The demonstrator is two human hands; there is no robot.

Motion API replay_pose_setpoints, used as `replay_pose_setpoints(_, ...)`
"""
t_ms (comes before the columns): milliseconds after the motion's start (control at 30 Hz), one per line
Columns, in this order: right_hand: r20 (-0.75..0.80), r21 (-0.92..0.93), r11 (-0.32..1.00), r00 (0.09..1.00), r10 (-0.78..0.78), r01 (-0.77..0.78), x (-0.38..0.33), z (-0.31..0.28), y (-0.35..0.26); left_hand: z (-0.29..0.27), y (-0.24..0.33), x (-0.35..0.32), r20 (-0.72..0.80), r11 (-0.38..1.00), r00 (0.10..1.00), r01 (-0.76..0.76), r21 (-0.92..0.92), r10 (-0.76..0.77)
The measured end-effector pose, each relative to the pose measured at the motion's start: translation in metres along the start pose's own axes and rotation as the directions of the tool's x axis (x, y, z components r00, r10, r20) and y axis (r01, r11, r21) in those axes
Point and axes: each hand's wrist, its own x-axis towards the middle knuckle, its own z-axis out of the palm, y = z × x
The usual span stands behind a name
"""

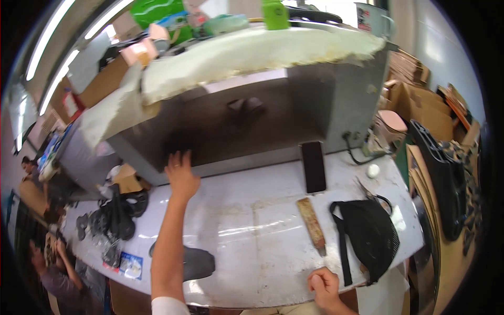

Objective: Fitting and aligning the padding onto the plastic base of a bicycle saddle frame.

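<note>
My left hand [181, 176] is stretched forward with fingers spread and slack, gripping nothing, its tips against the lower edge of the grey metal machine housing [252, 121] behind the worn white tabletop [252, 236]. My right hand [324, 286] is clenched into a fist at the tabletop's near edge, with nothing visible inside it. Near that fist lie 2 untouched things: the rusty flat metal bar [312, 223] and the black mesh cap [370, 236]. A black rectangular phone [313, 167] leans against the housing. As I judge it, work on them hasn't begun.
</note>
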Motion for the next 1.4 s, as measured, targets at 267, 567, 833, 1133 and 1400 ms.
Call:
replay_pose_setpoints(267, -0.077, -0.005, 1.0, 0.997, 0.009, -0.009, -0.012, -0.002, 0.006, -0.003, -0.018, -0.011, -0.259, 0.882, 0.907, -0.395, -0.258, 0.331)
replay_pose_setpoints(567, -0.005, -0.037, 0.999, 0.999, -0.04, 0.039, -0.003, 0.001, 0.011, -0.177, 0.035, -0.096, -0.274, 0.152, 0.818, -0.228, -0.962, -0.507)
replay_pose_setpoints(833, 0.213, 0.011, 0.995, 0.972, 0.096, -0.101, -0.002, 0.06, -0.05, -0.211, 0.07, -0.207, 0.669, -0.197, 0.561, 0.817, -0.542, 0.488)
replay_pose_setpoints(1133, 0.593, -0.251, 0.952, 0.749, 0.294, -0.175, 0.007, 0.077, -0.079, -0.171, 0.106, -0.276, 0.571, -0.254, 0.566, 0.806, -0.534, 0.595)
replay_pose_setpoints(1400, 0.664, -0.251, 0.931, 0.653, 0.364, -0.264, 0.017, 0.044, -0.054, -0.205, 0.107, -0.262, 0.694, -0.016, 0.493, 0.821, -0.571, 0.525)
